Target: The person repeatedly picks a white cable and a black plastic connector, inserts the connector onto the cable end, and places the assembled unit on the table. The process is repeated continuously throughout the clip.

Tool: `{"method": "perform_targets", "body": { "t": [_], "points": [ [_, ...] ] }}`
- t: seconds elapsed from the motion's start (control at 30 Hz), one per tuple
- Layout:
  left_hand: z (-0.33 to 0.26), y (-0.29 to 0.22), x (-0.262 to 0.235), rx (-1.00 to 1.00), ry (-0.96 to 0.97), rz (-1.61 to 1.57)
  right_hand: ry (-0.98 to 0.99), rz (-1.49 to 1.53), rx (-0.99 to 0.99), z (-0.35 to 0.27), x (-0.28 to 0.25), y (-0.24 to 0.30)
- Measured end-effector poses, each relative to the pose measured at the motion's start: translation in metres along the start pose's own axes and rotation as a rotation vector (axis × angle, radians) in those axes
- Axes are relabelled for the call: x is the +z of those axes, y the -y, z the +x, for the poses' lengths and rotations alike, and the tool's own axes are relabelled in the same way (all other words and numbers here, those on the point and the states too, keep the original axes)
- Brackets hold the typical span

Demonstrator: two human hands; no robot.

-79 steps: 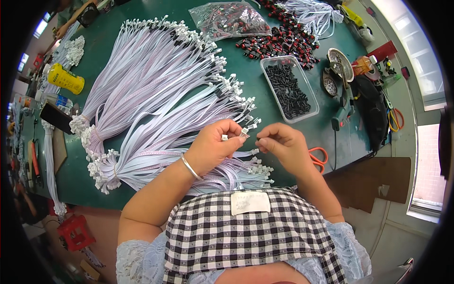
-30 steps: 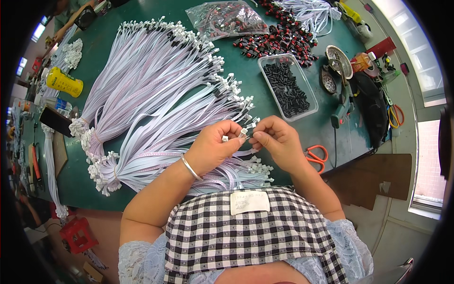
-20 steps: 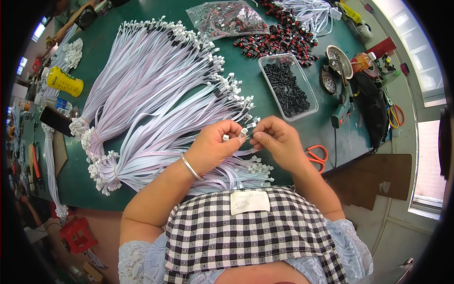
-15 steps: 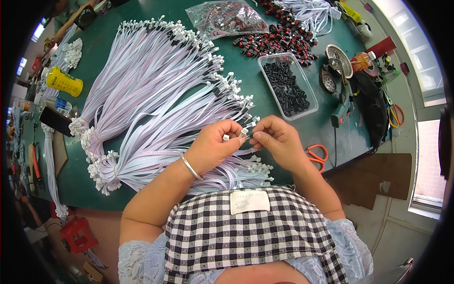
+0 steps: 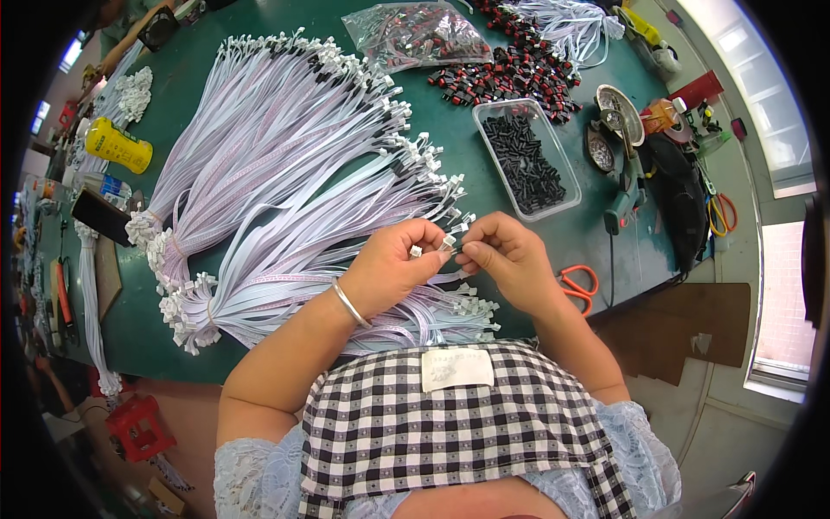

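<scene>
White connector (image 5: 448,243) aslant, toward upper right

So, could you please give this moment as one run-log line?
left hand: holding white connectors | right hand: pinched alongside, contents unclear | nearby: clear tub of black pieces, orange-handled scissors

1. White connector (image 5: 448,243): is protruding between the left grip's (image 5: 391,266) thumb and fingertip.
2. Small dark piece (image 5: 460,246): is sitting at the right grip's (image 5: 512,261) pinched fingertips; detail unclear.
3. Flat white ribbon cables (image 5: 259,290), pink-striped: are lying fanned across the tabletop (image 5: 443,130), gathering leftward.
</scene>
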State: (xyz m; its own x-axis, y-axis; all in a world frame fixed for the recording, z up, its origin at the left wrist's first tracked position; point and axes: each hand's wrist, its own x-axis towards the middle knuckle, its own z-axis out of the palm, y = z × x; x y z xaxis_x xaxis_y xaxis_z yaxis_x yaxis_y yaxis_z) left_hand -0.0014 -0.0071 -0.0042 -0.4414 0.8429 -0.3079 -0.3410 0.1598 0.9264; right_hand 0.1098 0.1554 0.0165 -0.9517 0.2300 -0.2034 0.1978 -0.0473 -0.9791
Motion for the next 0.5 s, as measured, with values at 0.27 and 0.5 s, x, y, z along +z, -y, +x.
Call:
{"method": "perform_targets", "body": {
  "t": [0.27,0.5],
  "points": [
    [0.0005,0.0009,-0.0009,0.024,0.006,0.038,0.016,-0.046,0.018,0.0006,0.0002,0.0015],
    [0.0002,0.0046,-0.0086,0.077,0.077,0.127,0.031,-0.064,0.034,0.0018,-0.0014,0.0001]
  ]
}}
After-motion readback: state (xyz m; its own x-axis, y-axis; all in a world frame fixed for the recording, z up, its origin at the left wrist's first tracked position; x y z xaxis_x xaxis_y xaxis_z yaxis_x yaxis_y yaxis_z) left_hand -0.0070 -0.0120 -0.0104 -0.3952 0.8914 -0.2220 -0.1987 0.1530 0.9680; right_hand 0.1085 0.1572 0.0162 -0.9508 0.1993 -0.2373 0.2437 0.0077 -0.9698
